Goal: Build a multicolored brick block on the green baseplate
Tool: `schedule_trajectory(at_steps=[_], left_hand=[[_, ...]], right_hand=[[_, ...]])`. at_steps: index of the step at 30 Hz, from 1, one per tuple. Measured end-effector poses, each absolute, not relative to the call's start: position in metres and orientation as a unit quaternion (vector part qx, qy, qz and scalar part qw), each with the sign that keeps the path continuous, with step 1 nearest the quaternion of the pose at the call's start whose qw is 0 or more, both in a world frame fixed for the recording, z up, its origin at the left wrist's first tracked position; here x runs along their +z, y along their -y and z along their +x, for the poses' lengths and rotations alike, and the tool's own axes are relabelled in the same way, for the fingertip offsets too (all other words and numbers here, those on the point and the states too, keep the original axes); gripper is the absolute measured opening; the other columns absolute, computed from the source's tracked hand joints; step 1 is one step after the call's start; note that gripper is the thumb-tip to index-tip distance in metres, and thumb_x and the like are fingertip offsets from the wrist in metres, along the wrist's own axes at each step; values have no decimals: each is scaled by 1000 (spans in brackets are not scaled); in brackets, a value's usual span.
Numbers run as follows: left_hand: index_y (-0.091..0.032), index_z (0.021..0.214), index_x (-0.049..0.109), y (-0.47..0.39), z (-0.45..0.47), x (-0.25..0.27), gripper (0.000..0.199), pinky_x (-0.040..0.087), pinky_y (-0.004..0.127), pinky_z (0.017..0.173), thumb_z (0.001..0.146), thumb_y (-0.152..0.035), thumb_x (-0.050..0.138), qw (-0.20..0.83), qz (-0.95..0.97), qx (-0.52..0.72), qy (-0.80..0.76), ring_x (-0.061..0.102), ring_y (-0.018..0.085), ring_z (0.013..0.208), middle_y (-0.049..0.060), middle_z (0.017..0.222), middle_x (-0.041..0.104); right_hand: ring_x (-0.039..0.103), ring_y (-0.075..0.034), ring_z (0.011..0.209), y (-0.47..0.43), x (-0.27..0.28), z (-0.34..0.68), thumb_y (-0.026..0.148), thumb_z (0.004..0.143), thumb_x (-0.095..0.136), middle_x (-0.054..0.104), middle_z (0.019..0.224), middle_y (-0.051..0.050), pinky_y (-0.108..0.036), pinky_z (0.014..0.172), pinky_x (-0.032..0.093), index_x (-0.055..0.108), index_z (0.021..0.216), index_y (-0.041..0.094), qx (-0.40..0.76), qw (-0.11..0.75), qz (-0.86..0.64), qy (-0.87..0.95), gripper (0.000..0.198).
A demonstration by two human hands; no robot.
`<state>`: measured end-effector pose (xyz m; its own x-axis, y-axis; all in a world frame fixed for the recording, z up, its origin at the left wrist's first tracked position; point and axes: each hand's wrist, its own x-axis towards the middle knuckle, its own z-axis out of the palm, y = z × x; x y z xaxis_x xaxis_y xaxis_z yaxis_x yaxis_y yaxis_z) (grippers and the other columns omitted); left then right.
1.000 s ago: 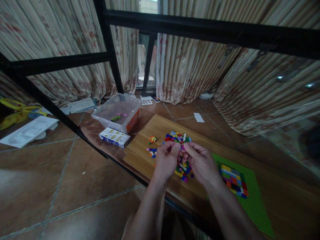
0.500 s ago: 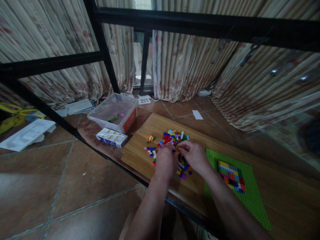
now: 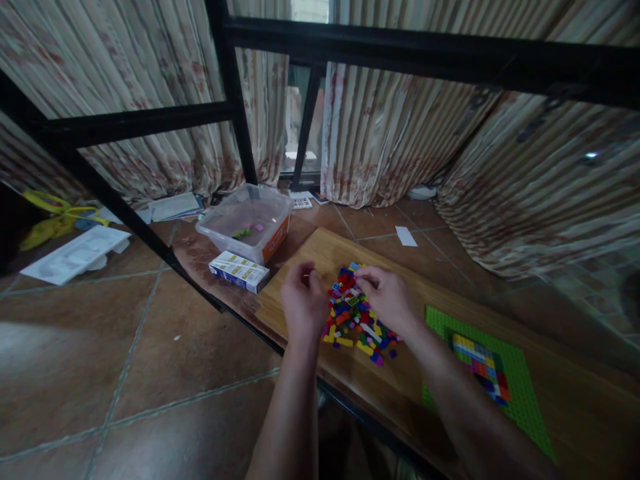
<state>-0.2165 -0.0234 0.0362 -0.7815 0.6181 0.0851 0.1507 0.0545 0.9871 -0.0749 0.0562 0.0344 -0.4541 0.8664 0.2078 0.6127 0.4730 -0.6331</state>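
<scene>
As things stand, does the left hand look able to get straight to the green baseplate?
Probably not directly: the right hand and right forearm lie between the left hand and the green baseplate, likely blocking the straight path.

bricks (image 3: 353, 315) on board (image 3: 327, 248) | baseplate (image 3: 531, 400) right | tub (image 3: 276, 244) left, behind carton (image 3: 240, 271)

- No word or number can be read clearly.
- Plastic box (image 3: 250, 253): orange label (image 3: 276, 240), its print too blurred.
- Small carton (image 3: 239, 271): yellowish print on white, too small.
- Paper (image 3: 301, 203) by the window: black marks, unclear.
</scene>
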Motion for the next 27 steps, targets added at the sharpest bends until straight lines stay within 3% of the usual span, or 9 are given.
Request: schedule_trajectory(at_steps=[5, 15, 21, 24, 27], left_hand=[[-14, 89, 65, 29, -249, 35, 18, 49, 25, 61, 76, -24, 57, 159, 161, 722, -654, 62, 13, 64, 2, 73, 65], [-13, 90, 67, 33, -258, 31, 22, 48, 24, 62, 75, -28, 59, 210, 160, 720, -642, 61, 13, 65, 2, 74, 66], [-11, 107, 65, 35, -260, 30, 31, 50, 30, 75, 82, -28, 56, 243, 254, 515, -782, 66, 19, 83, 12, 99, 70], [-10, 117, 62, 33, -257, 24, 36, 47, 33, 88, 85, -18, 50, 260, 341, 375, -822, 63, 25, 104, 19, 117, 65], [-11, 120, 62, 29, -254, 18, 43, 44, 33, 95, 79, -8, 48, 268, 395, 294, -828, 59, 26, 113, 19, 124, 61]], right_hand=[[65, -19, 92, -72, 35, -127, 5, 81, 54, 70, 103, -6, -29, 84, 47, 72, 105, 22, 176, 122, -342, 915, 35], [63, -21, 99, -101, 20, -156, -9, 66, 52, 71, 103, -5, -27, 88, 45, 74, 104, 22, 162, 4, -191, 968, 53], [62, -21, 95, -103, 27, -141, -3, 71, 53, 69, 100, -8, -29, 84, 45, 75, 99, 18, 173, -32, -175, 969, 41], [63, -21, 91, -104, 28, -133, 7, 79, 57, 68, 98, -9, -30, 83, 44, 74, 97, 17, 174, -35, -181, 967, 28], [63, -20, 90, -105, 29, -128, 13, 82, 60, 68, 97, -8, -29, 82, 43, 75, 96, 18, 179, -38, -184, 966, 21]])
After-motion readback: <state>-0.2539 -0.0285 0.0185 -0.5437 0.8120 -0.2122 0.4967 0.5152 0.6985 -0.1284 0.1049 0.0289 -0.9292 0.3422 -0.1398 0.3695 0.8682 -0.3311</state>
